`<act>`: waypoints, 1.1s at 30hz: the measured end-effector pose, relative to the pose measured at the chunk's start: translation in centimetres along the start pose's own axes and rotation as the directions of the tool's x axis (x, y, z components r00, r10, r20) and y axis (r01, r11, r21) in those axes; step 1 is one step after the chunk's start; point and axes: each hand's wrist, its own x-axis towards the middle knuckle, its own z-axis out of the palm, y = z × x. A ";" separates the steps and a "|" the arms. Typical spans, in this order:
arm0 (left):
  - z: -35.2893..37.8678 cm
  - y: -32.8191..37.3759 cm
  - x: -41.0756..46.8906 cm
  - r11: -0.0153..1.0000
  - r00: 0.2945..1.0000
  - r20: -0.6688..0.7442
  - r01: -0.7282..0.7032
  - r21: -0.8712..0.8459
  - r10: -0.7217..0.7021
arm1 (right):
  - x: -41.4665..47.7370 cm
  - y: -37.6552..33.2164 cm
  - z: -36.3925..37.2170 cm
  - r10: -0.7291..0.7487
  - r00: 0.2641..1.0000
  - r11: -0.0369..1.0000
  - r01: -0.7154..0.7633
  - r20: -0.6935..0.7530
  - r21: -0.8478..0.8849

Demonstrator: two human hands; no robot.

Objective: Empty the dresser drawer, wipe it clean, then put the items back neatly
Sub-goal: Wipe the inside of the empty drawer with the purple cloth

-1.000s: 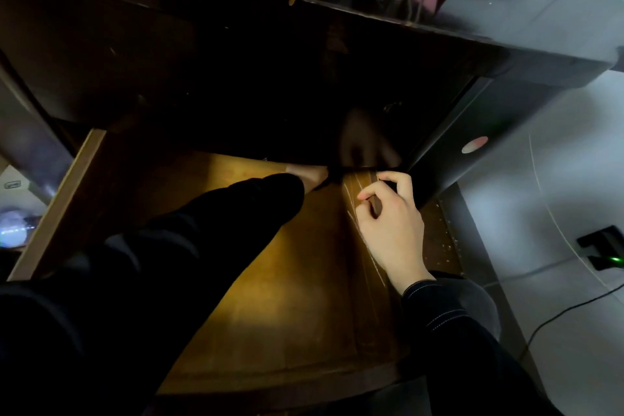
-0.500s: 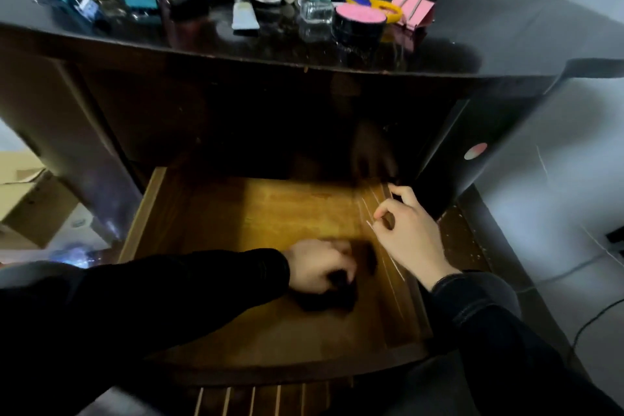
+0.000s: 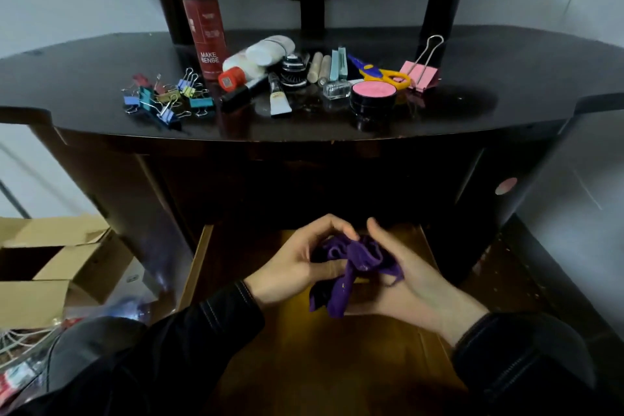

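Cardboard boxes sit on the floor at the left. On the dark counter lie small binder clips, then a red bottle standing upright. Below, the wooden drawer is pulled out. Over it the left hand pinches a bunched purple cloth, which the right hand cradles from below, thumb curled against it. Farther right on the counter sit a pink-lidded jar and a large pink clip.

Purple cloth is bunched up between my left hand and right hand, over the open wooden drawer. Clips and makeup are sitting on the worktop.
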 end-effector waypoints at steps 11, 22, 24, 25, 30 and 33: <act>-2.0 -3.2 -3.5 0.910 0.997 -0.044 0.079 0.406 -0.067 | 1.5 2.9 -2.9 -0.222 0.929 0.865 0.048 -0.296 -0.499; -0.4 -8.6 -4.9 0.625 0.818 0.339 0.032 0.780 -0.465 | 1.0 5.9 -5.9 0.052 0.991 -0.702 -0.050 -0.120 -0.710; -0.8 -8.7 -5.2 0.620 0.826 0.333 0.025 0.784 -0.455 | 0.4 6.7 -6.1 0.058 0.992 -0.821 -0.014 -0.109 -0.570; -1.1 -8.7 -5.3 0.616 0.825 0.330 0.028 0.787 -0.458 | 0.1 6.8 -6.2 0.078 0.988 -0.851 -0.003 -0.132 -0.526; -1.4 -8.3 -5.4 0.626 0.823 0.326 0.045 0.779 -0.465 | -0.5 7.1 -5.4 0.312 0.861 -0.725 -0.057 -0.402 -0.686; -1.5 -7.8 -5.7 0.639 0.850 0.297 0.058 0.767 -0.434 | -0.2 6.1 -4.7 0.358 0.798 -0.508 -0.270 -0.485 -0.818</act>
